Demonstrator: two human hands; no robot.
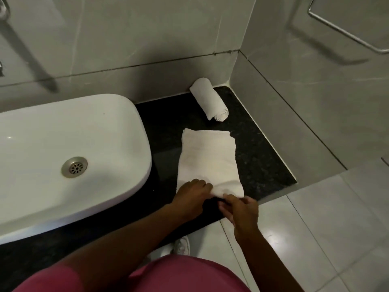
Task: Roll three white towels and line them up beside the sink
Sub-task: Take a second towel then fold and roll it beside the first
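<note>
A folded white towel (208,159) lies flat on the black counter (259,152), to the right of the white sink (130,131). Its near edge is curled up into the start of a roll. My left hand (193,194) presses on that near edge at its left side, fingers bent over the cloth. My right hand (240,209) pinches the same edge at its right corner. A rolled white towel (209,99) lies farther back, near the corner of the walls.
Grey tiled walls close the counter at the back and right. A metal rail (345,32) hangs on the right wall. The counter's front edge drops to a pale tiled floor (315,228), where a white shoe (182,245) shows.
</note>
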